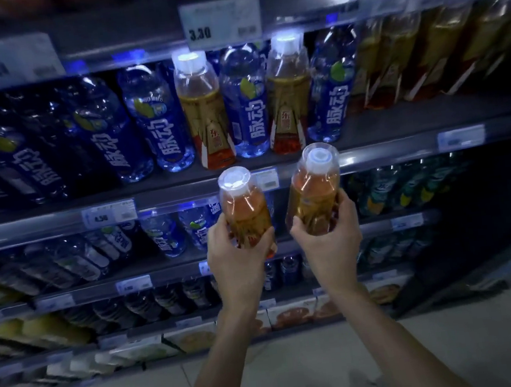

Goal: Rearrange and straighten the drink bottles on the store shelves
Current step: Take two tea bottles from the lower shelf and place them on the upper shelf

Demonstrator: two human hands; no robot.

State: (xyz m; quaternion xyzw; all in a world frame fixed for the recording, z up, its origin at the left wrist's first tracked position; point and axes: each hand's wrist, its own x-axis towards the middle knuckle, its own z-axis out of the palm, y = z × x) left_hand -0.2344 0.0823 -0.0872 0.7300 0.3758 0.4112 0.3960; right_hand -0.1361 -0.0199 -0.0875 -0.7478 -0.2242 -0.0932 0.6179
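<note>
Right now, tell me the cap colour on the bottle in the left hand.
White, on the amber tea bottle; head view.

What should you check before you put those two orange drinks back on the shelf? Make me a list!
1. Left hand grips its amber bottle firmly: ok.
2. Right hand grips the other amber bottle firmly: ok.
3. Caps on both held bottles closed: ok, white caps look seated.
4. Amber bottles grouped together on the shelf: not ok; one shelved amber bottle and another stand between blue bottles.
5. Free space in the amber row at right: cannot tell, too blurred.
6. Labels facing front: cannot tell for the held bottles.
</note>
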